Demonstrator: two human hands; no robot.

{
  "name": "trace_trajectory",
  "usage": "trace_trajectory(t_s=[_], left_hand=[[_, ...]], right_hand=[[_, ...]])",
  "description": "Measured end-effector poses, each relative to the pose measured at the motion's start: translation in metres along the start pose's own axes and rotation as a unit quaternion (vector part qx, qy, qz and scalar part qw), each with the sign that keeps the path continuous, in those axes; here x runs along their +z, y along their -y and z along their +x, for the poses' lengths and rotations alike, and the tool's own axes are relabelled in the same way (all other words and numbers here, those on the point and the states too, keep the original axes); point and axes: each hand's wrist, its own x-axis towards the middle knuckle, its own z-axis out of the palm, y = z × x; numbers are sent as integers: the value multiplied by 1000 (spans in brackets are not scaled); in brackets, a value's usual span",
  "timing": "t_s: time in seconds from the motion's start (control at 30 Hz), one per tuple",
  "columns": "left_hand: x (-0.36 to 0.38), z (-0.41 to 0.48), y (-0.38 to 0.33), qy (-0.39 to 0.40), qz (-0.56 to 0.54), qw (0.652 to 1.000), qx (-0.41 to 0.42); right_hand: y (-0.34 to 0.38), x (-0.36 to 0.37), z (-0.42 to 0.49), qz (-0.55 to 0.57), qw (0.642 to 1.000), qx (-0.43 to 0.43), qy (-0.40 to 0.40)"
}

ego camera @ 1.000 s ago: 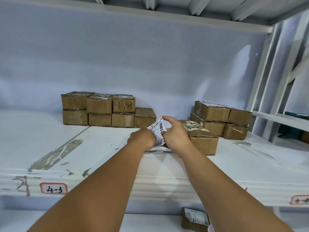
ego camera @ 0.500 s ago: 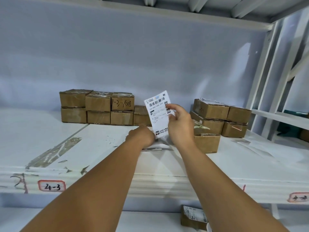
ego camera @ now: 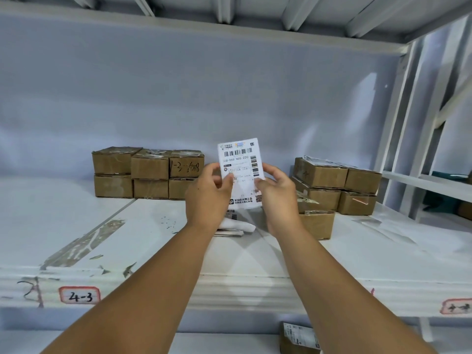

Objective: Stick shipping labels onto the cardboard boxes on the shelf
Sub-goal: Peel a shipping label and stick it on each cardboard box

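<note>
I hold the label (ego camera: 240, 172) upright in the air above the shelf (ego camera: 76, 226), printed side toward me, barcodes near its top. My left hand (ego camera: 207, 198) pinches its left edge, thumb on the face and fingers curled behind it. My right hand (ego camera: 278, 200) pinches the right edge a little lower, thumb in front as well. As I see it, the label sits between two groups of boxes and is apart from both. The left boxes (ego camera: 148, 172) stand at the back of the shelf, two high and side by side, and the upper one nearest my hand has writing on its front. The right boxes (ego camera: 334, 185) are also stacked two high, slightly askew, with a white sheet on top of the upper left one. A front box (ego camera: 316, 223) stands nearer to me, just beside my right wrist and partly hidden by it. Below my hands a small paper pile (ego camera: 235, 227) lies flat on the shelf. On the shelf's front edge at the left is a red-framed tag (ego camera: 79, 295) marked 4-3. On the level below, at the bottom of my view, a low box (ego camera: 298, 338) shows a printed sheet on its top
</note>
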Motion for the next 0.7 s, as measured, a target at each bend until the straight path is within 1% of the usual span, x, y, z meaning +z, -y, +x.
trace_trajectory(t_s=[0.07,0.1,0.17,0.23,0.27,0.37,0.5,0.6,0.7], left_hand=[[0,1,-1,14,-50,999,10],[0,2,-2,17,-77,997,-1],[-2,5,-2,21,-155,987,-47],[-3,8,-3,27,-235,967,-94],[-4,8,-3,30,-251,962,-103],[-2,8,-2,15,-231,969,-88],[-7,6,-1,-75,-196,975,-75],[-9,5,-2,-134,-149,979,-38],[-8,4,-2,-142,-80,987,-6]], right_hand=[[2,1,-1,27,999,30,-4],[2,1,-1,45,998,48,-11],[3,0,0,90,993,77,-21],[4,-1,2,120,989,85,-19],[4,-2,2,129,988,83,-15],[3,-2,2,131,988,78,-3],[4,-2,0,128,987,93,17],[5,-2,0,122,987,97,30],[6,-1,-2,114,988,92,50]])
